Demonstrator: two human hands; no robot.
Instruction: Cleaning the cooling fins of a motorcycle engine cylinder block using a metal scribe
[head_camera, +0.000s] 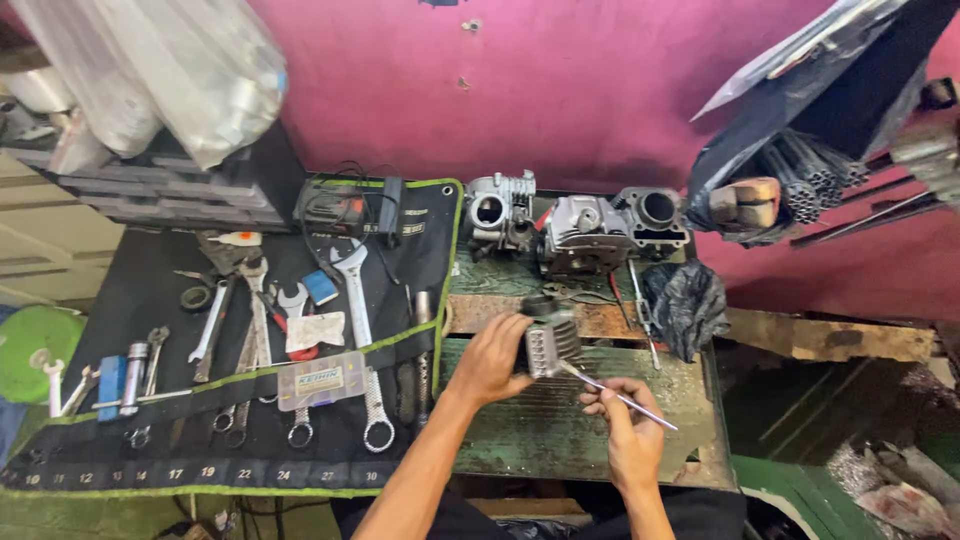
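Left of table: a black tool roll (150, 300) with green edging hangs over the left edge, carrying spanners (355, 290), a small clear parts box (321, 380) and a black charger with cables (340, 212); it fills that side up to the table's middle.
Left hand (490, 358): curled around the left side of the finned metal part, fingers closed on it, forearm coming in over the front edge.
Finned metal part (552, 340): small grey block with parallel ribs on its face and a dark round top, held tilted just above the worn green table (530, 430), near its centre.
Right hand (625, 425): pinched on a thin metal rod (610, 392) whose tip touches the part's lower right corner; it sits close to the front edge.
Back edge: three grey engine castings (585, 225) stand in a row against the pink wall (600, 90).
Right edge: a crumpled black bag (690, 305) lies near the back right corner, a thin tool (640, 310) beside it.
Open room: bare ribbed green surface between the hands and the front right corner; the table ends there in a ragged edge.
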